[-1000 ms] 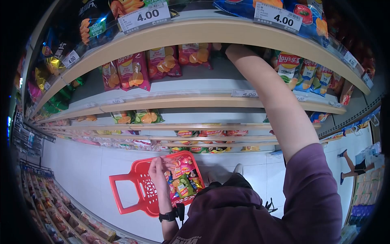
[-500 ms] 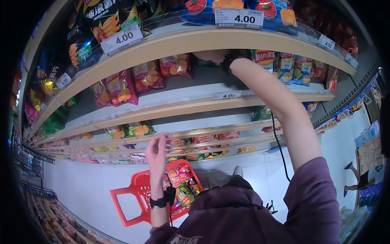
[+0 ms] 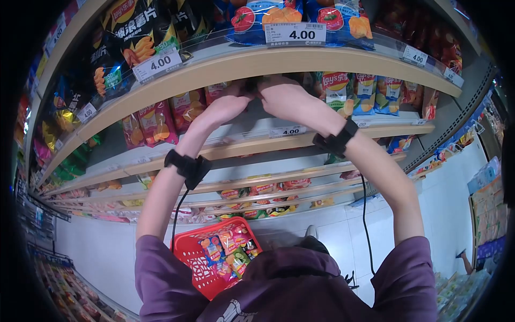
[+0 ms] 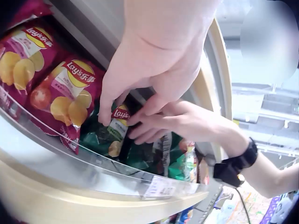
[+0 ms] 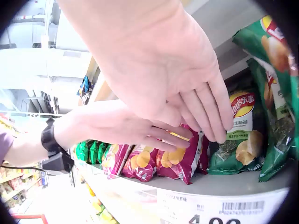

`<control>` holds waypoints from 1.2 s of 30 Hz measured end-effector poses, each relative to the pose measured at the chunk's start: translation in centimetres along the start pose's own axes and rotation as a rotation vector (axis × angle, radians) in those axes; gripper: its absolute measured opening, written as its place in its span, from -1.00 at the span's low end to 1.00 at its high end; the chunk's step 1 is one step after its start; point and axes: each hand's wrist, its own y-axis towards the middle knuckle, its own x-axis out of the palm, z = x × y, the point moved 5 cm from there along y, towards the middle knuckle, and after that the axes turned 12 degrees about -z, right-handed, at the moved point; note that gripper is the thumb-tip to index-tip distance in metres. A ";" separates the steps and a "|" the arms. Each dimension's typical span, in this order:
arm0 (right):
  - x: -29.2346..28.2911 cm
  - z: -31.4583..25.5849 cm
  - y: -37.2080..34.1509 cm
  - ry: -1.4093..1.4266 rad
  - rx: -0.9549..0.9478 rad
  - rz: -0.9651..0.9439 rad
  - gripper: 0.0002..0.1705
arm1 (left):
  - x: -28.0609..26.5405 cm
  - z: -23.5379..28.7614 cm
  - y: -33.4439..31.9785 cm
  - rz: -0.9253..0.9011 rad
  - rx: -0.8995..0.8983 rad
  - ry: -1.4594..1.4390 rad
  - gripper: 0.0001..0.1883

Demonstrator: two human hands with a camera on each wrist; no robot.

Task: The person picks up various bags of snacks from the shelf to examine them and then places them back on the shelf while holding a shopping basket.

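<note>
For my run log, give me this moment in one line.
left hand: at green chip bags | right hand: same bags | magenta bags: alongside | red basket: on floor

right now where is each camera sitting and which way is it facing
Head: on the head, facing forward and down over the shelves and basket; it shows the left hand, right hand, both arms and the shirt.
Left wrist: on that wrist, facing past the left hand, large at top, to pink bags and green bags; the right hand enters from the right.
Right wrist: on that wrist, facing past the right hand; the left hand enters from the left.
Both wrist views share the hands, pink bags and green bags.
</note>
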 end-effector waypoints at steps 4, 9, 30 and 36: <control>-2.8 0.6 -6.2 0.127 0.058 0.193 -0.70 | 0.0 0.3 2.6 0.052 -0.078 0.309 -0.43; -3.8 5.8 -11.5 0.195 0.280 0.111 -0.71 | 1.0 2.4 4.0 0.245 0.100 0.630 -0.32; 0.7 8.8 -8.6 0.701 0.003 -0.002 -0.68 | 1.9 2.1 8.6 0.241 0.209 0.365 -0.42; 1.0 9.4 -8.6 0.709 -0.014 0.005 -0.68 | 1.8 3.3 7.5 0.254 0.135 0.358 -0.42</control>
